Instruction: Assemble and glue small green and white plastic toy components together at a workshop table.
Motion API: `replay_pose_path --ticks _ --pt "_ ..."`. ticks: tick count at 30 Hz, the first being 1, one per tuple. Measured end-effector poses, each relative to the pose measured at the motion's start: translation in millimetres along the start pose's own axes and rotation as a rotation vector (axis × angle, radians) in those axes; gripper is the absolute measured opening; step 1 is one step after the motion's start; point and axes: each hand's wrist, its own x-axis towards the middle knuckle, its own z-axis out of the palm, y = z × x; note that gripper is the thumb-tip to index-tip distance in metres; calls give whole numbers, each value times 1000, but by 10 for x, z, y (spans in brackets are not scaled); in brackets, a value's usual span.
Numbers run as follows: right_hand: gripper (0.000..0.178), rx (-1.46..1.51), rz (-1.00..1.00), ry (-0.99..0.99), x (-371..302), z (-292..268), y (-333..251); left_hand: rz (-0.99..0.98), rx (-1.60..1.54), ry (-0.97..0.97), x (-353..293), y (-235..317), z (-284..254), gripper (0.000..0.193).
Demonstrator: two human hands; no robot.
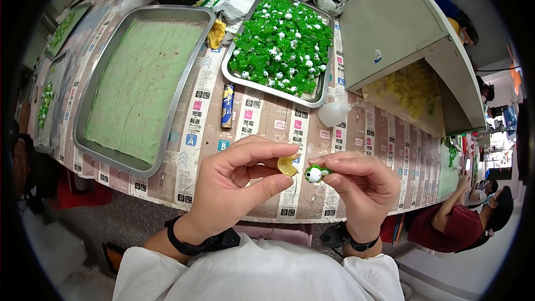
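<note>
Between the thumb and fingers of my left hand [231, 181] is a small yellow, translucent, cup-like piece [287, 165], its hollow side showing. My right hand [365, 181] pinches a little green and white figurine [315, 174] with black spots, like a small animal head. The two pieces are held close together but apart, above the near part of the table. Beyond them, a metal tray [273, 92] is heaped with many similar green and white pieces [284, 39].
Left stands a large metal tray [139, 83] with a pale green lining. A blue and yellow tube [228, 106] and a white squeeze bottle [334, 114] lie between. At right, a grey metal box [390, 28] covers yellow pieces [409, 89]. A person in dark red [446, 220] sits far right.
</note>
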Motion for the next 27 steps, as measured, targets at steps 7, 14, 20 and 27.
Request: replay_pose_path --ticks 7,14,20,27 --pt "16 9 47 6 45 70 -13 19 25 13 -37 64 -48 37" --pt "15 41 56 15 45 101 -16 31 47 23 -57 64 -71 38" --pt "18 -77 -43 -3 16 71 -24 34 45 -1 -56 70 -6 38" --pt "26 -388 -242 -33 34 24 26 45 60 -19 -50 35 39 38"
